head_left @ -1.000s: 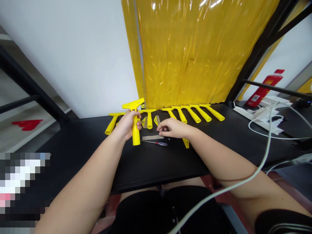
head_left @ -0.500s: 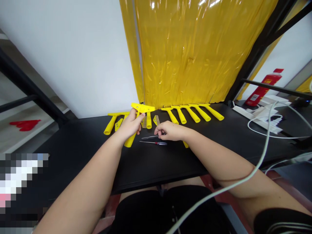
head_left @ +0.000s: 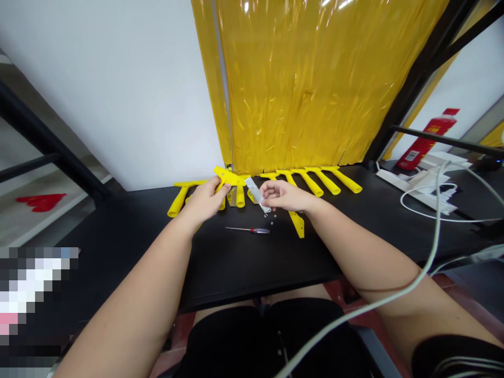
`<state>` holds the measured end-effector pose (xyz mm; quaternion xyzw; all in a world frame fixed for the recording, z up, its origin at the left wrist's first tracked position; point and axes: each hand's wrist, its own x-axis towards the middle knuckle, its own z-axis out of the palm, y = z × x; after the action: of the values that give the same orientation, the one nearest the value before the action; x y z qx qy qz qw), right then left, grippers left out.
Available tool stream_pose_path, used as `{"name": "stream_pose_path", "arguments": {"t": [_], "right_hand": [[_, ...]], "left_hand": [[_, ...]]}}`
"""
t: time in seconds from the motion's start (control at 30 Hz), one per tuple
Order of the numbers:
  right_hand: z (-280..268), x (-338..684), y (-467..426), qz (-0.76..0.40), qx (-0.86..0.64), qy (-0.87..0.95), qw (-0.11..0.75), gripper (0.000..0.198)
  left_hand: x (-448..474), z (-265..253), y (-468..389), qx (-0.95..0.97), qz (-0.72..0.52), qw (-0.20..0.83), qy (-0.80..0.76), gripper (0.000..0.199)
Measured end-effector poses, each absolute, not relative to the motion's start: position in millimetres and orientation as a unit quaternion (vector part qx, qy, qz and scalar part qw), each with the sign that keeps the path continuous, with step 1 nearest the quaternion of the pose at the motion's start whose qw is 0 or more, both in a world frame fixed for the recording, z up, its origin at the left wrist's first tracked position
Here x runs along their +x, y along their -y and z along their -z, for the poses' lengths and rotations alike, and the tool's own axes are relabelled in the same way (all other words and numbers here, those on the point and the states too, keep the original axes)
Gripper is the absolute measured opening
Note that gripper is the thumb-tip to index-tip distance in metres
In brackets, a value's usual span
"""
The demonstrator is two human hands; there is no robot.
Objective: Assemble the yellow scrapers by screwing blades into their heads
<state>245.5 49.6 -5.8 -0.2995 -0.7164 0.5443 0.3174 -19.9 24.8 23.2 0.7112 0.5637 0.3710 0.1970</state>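
Observation:
My left hand (head_left: 203,203) is closed around a yellow T-shaped scraper handle (head_left: 228,175), its wide head pointing away from me. Pinched in the fingers of my right hand (head_left: 286,196) is a flat silvery metal strip (head_left: 254,189), tilted beside the handle's head. Just below that strip, a few tiny nuts (head_left: 271,223) lie on the black table. A small screwdriver (head_left: 260,231) with a clear and red grip rests in front of both hands. Under my right wrist lies a yellow flat plate (head_left: 298,226) with holes, partly covered.
More yellow T-shaped handles (head_left: 329,181) are lined up along the back of the black table (head_left: 244,268). A yellow plastic curtain (head_left: 315,89) hangs behind. To the right are a red bottle (head_left: 427,139) and a white power strip (head_left: 413,191). A pale cable (head_left: 431,247) crosses over my right forearm.
My right hand has moved up and away from beside the screwdriver, and the silvery strip now shows broadly in its fingers. The nuts and yellow plate are more exposed. My left hand shifted slightly.

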Motion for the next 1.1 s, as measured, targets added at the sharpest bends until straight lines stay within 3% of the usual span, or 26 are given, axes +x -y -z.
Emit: {"name": "stream_pose_path", "arguments": {"t": [0.43,0.67,0.77,0.93,1.1], "right_hand": [[-1,251,-52,-0.588,-0.335,0.605,0.42,0.014],[-9,260,-53,-0.586,-0.309,0.582,0.472,0.034],[-10,260,-53,-0.589,-0.293,0.568,0.494,0.032],[-10,258,-51,-0.628,-0.308,0.553,0.453,0.026],[-10,258,-49,-0.642,-0.315,0.554,0.426,0.025]], "left_hand": [[-14,-18,-16,0.775,-0.312,0.275,-0.476,0.021],[-14,-20,-17,0.775,-0.291,0.286,-0.483,0.024],[-14,-18,-17,0.773,-0.266,0.306,-0.488,0.027],[-14,-17,-15,0.756,-0.244,0.388,-0.467,0.028],[-12,-16,-16,0.756,-0.303,0.391,-0.428,0.024]]}}
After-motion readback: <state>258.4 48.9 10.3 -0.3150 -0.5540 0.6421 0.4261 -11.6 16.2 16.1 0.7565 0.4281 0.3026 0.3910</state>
